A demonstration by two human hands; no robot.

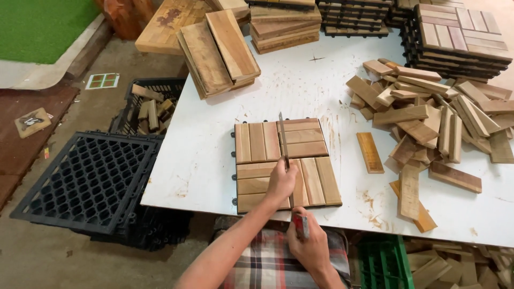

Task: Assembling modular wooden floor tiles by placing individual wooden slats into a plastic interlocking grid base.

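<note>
Left hand (pixel 280 181) pressing flat on wooden tile (pixel 286 163), fingers hidden, right hand (pixel 308 241) fisted around blade (pixel 285 147), handle mostly covered

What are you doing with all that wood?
A person is working on a square wooden deck tile lying on a white table. The left hand presses on the tile and steadies a long thin blade laid along its middle gap. The right hand grips the blade's handle. Loose wooden slats are heaped to the right.

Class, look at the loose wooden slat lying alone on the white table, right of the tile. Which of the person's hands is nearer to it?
Right. The right hand grips the tool handle at the table edge, below-left of the slat; the left hand rests on the tile, farther left.
</note>
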